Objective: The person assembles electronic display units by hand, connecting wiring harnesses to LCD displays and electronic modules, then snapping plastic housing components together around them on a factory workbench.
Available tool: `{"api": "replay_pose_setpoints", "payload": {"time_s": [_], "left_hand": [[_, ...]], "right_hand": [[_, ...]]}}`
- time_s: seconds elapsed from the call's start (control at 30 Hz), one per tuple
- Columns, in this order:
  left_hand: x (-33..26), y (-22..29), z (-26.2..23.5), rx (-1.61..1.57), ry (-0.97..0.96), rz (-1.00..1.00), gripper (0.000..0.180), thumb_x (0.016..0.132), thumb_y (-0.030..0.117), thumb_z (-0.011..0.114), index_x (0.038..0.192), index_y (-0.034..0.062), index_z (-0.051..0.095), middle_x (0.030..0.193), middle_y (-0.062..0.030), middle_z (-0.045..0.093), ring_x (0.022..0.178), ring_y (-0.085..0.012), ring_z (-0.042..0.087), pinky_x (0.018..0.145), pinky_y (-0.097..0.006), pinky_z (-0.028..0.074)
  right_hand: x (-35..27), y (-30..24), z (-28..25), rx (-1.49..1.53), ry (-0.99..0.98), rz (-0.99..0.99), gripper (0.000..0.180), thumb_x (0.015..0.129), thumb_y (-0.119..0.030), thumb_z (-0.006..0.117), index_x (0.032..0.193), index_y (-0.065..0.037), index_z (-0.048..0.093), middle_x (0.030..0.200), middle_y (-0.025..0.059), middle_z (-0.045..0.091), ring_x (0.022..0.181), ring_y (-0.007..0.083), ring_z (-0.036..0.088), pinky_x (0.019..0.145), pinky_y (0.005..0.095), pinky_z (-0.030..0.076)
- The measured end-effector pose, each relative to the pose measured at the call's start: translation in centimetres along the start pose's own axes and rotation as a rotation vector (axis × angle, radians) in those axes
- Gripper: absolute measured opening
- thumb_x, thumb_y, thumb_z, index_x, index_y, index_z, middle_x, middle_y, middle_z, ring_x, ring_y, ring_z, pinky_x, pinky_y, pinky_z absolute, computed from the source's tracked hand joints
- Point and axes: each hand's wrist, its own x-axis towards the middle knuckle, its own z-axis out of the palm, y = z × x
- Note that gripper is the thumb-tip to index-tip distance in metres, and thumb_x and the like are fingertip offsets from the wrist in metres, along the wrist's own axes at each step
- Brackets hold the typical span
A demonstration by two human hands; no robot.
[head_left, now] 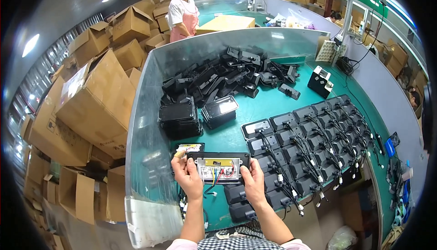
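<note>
Between both hands I hold a black rectangular plastic housing [217, 155] above the green bench. Inside it shows a white circuit board [205, 173] with a yellow strip and red, yellow, blue and black wires; a small white plug hangs below. My left hand [187, 179] is closed on the left end, with a tan covering on one fingertip. My right hand [254, 182] grips the right end, thumb on the rim. Just behind the left hand lies another open unit [196, 147] with a similar board, partly hidden.
Rows of black units [291, 137] with cables cover the bench to the right. Stacked black panels [178, 118] and a heap of black parts [218, 79] lie farther back. Metal side walls [150, 113] edge the bench. Cardboard boxes [98, 102] fill the left; a person [183, 15] stands beyond.
</note>
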Motion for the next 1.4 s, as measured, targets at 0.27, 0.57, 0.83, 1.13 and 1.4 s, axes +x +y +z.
{"api": "replay_pose_setpoints", "payload": {"time_s": [0.27,0.57,0.83,1.13,1.4], "left_hand": [[0.1,-0.5,-0.2,-0.162,-0.092,-0.283,0.018,0.092,0.012,0.05,0.099,-0.0034,0.055,0.089,-0.0031,0.059,0.079,-0.0067,0.051,0.072,-0.021,0.043],[-1.6,3.4,0.3,0.303,-0.372,-0.029,0.018,0.082,0.011,0.061,0.095,-0.0012,0.059,0.079,-0.0169,0.063,0.069,-0.0252,0.064,0.062,-0.033,0.048],[-2.8,4.5,0.0,0.374,-0.425,0.031,0.015,0.079,0.006,0.061,0.092,-0.0011,0.06,0.073,-0.0121,0.062,0.063,-0.0162,0.06,0.06,-0.028,0.047],[-2.6,6.5,-0.2,0.374,-0.295,0.041,0.011,0.08,0.011,0.061,0.087,0.0026,0.06,0.073,-0.0138,0.061,0.064,-0.0262,0.061,0.057,-0.033,0.045],[0.8,6.7,0.3,-0.161,-0.258,-0.033,0.022,0.091,0.009,0.047,0.11,-0.0012,0.049,0.091,-0.0023,0.057,0.078,-0.0099,0.051,0.072,-0.021,0.043]], "right_hand": [[-0.4,2.0,0.5,0.23,0.159,-0.041,0.025,0.087,-0.003,0.051,0.11,0.005,0.051,0.102,0.0052,0.059,0.09,0.0092,0.054,0.083,0.0224,0.042],[1.5,-3.5,0.6,-0.756,-0.212,-0.54,0.036,0.08,-0.001,0.056,0.115,-0.009,0.058,0.098,0.013,0.058,0.09,0.0266,0.055,0.076,0.032,0.046],[0.8,-3.4,1.3,-0.811,-0.271,-0.495,0.017,0.077,0.001,0.054,0.093,-0.002,0.057,0.081,0.0126,0.052,0.079,0.0305,0.051,0.068,0.0366,0.043],[0.2,-4.3,0.2,-0.772,-0.241,-0.433,0.024,0.081,-0.005,0.054,0.104,0.0,0.054,0.093,0.0133,0.057,0.09,0.0278,0.055,0.078,0.0342,0.044],[-0.6,-7.1,-3.6,-0.191,-0.136,-0.145,0.02,0.086,-0.004,0.05,0.105,0.003,0.051,0.083,0.0048,0.058,0.075,0.006,0.049,0.066,0.0223,0.043]]}}
